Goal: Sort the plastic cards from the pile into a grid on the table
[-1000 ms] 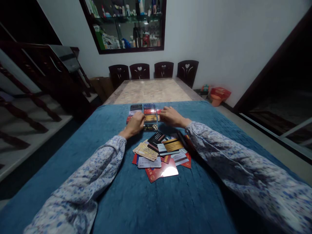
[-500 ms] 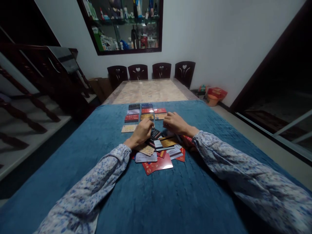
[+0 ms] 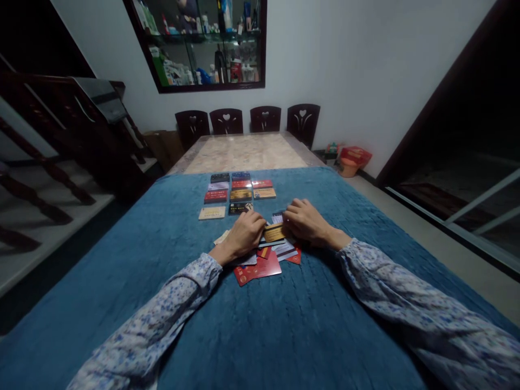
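Observation:
Loose cards lie in an overlapping pile on the blue cloth. A gold card (image 3: 274, 233) tops the pile between my hands, and a red card (image 3: 266, 266) sticks out at its near side. Over the pile's left part, my left hand (image 3: 246, 234) has its fingers curled together by the gold card's left edge. My right hand (image 3: 305, 221), also closed, is at the pile's upper right, by a white card (image 3: 277, 218). What either hand's fingertips hold is hidden. Beyond them stand rows of cards, with a black card (image 3: 239, 208) and a cream card (image 3: 212, 213) nearest.
The blue cloth (image 3: 174, 227) covers the near part of the long table (image 3: 247, 151). Dark chairs (image 3: 225, 120) line the far end. A stair railing (image 3: 60, 135) is at the left, and a red bag (image 3: 356, 156) rests on an orange bin at the right.
My right hand has moved right and slightly nearer. My left hand has come back from the rows onto the pile, uncovering the black card there. Black cards seen in the pile earlier no longer show.

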Action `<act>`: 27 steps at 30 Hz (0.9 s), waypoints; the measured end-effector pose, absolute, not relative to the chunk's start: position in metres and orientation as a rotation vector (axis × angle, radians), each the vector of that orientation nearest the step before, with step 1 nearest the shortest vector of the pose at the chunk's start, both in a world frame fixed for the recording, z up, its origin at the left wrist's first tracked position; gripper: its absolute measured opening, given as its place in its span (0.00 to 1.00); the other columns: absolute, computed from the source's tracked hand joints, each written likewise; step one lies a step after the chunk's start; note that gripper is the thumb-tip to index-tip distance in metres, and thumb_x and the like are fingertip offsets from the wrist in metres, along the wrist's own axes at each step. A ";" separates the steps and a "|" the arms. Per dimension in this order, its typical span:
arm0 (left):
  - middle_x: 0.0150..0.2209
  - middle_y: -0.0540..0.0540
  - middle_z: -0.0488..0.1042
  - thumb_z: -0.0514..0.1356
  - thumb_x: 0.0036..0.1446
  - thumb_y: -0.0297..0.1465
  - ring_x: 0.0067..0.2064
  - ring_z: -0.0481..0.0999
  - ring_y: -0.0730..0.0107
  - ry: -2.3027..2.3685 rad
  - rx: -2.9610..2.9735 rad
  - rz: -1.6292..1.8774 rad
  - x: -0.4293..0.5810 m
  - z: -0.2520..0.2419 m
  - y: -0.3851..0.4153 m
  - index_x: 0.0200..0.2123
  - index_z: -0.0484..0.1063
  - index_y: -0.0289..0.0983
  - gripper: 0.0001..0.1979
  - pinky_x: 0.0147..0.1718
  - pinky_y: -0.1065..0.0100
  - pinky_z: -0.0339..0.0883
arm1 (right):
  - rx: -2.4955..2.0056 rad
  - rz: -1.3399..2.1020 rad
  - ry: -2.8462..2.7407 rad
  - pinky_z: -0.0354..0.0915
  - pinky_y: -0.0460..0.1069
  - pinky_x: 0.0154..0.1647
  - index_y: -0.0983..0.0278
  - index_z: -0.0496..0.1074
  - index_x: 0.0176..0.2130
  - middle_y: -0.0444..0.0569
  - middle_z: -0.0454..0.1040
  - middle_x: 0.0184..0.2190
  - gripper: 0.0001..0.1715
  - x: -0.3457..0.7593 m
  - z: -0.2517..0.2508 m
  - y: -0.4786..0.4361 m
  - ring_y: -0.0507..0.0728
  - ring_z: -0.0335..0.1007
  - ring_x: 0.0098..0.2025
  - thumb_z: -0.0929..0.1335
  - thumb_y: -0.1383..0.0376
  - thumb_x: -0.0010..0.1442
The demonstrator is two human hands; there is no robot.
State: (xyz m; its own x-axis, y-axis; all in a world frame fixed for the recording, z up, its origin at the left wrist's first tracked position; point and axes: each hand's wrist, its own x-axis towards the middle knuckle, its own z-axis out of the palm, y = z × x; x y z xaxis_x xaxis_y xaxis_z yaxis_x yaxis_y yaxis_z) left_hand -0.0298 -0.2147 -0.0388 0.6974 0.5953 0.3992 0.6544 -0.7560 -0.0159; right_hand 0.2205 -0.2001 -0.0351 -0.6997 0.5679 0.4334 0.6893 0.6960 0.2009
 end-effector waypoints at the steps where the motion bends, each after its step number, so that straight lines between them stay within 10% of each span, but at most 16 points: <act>1: 0.43 0.40 0.78 0.52 0.69 0.26 0.46 0.72 0.58 -1.014 -2.750 -0.549 -0.029 -0.038 -0.218 0.43 0.76 0.35 0.12 0.45 0.59 0.67 | -0.983 -0.501 -2.562 0.48 0.54 0.39 0.63 0.75 0.35 0.52 0.75 0.32 0.12 0.221 -0.037 -0.203 0.59 0.58 0.40 0.65 0.65 0.70; 15: 0.53 0.36 0.77 0.54 0.71 0.36 0.58 0.68 0.50 -1.089 -2.722 -0.330 -0.015 -0.041 -0.247 0.51 0.73 0.32 0.15 0.52 0.52 0.63 | -0.941 -0.257 -2.537 0.55 0.62 0.54 0.61 0.77 0.53 0.55 0.79 0.53 0.19 0.230 -0.061 -0.223 0.67 0.63 0.56 0.66 0.55 0.69; 27: 0.50 0.36 0.78 0.59 0.68 0.35 0.59 0.69 0.50 -1.156 -2.808 -0.268 -0.014 -0.030 -0.253 0.46 0.76 0.31 0.13 0.54 0.51 0.63 | -0.893 -0.253 -2.588 0.58 0.59 0.49 0.62 0.79 0.51 0.57 0.81 0.45 0.19 0.228 -0.058 -0.222 0.65 0.65 0.52 0.66 0.55 0.70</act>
